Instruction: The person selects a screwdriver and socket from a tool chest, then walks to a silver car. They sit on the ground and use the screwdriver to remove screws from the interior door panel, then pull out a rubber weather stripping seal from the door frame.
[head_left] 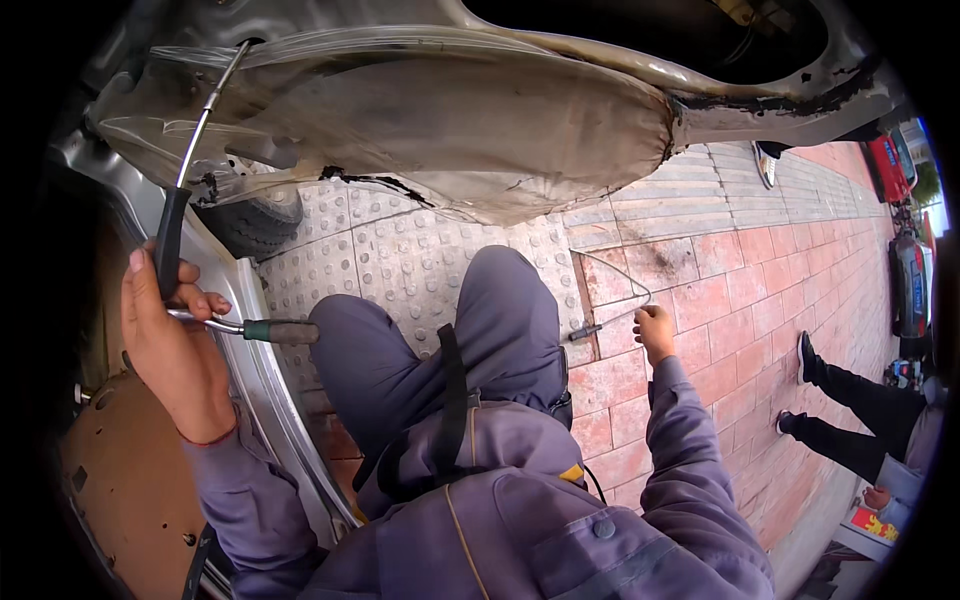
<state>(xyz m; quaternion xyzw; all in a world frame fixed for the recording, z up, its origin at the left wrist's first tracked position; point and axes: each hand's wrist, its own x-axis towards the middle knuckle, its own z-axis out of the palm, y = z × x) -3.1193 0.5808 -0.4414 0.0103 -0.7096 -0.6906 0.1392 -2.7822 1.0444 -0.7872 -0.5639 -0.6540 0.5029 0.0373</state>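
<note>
My left hand (pixel 175 350) is closed on a long steel rod (pixel 208 108) with a black handle and a bent steel tool (pixel 280 331) with a green grip. The long rod reaches up to a hole in a metal vehicle door (pixel 773 122), over cloudy plastic film (pixel 440 120) with dark sealant along its torn edges. My right hand (pixel 657 332), out to the right over red paving, grips a thin bent metal rod (pixel 622 271) with a dark end piece. My knees are bent beneath the door.
A metal sill (pixel 300 425) and brown panel (pixel 130 470) flank me at left. A tire (pixel 245 225) shows behind the film on studded paving (pixel 390 270). A person (pixel 860 430) in dark trousers is at right, another shoe (pixel 766 165) behind the door, and parked cars (pixel 905 290) beyond.
</note>
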